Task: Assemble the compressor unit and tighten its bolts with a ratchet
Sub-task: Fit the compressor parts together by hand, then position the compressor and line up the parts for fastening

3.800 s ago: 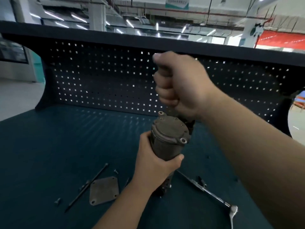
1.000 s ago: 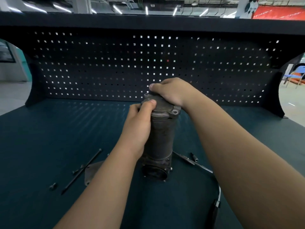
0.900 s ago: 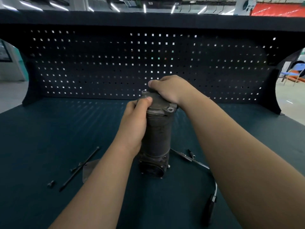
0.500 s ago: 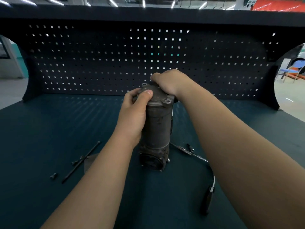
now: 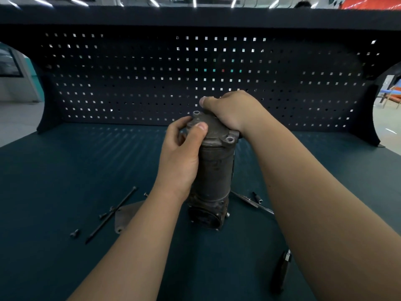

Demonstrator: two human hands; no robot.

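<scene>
A dark, worn compressor cylinder (image 5: 213, 177) stands upright on the teal bench, its end cap (image 5: 214, 129) with bolt ears on top. My left hand (image 5: 181, 157) grips the upper left side of the body, thumb on the cap. My right hand (image 5: 230, 110) lies curled over the cap's far right edge; what its fingers hold is hidden. The ratchet lies to the right, its shaft (image 5: 249, 200) running behind my right forearm and its black handle (image 5: 282, 270) near the front. A long bolt (image 5: 112, 213) lies at the left.
A flat metal plate (image 5: 124, 216) lies partly under my left forearm. Small bolts (image 5: 74, 233) and a socket (image 5: 257, 197) are scattered on the bench (image 5: 65, 170). A dark pegboard (image 5: 130, 83) closes off the back.
Earlier my right hand was raised in a fist above the unit held by my left. Now both hands sit on the cap with the unit standing; over the last second they barely shifted.
</scene>
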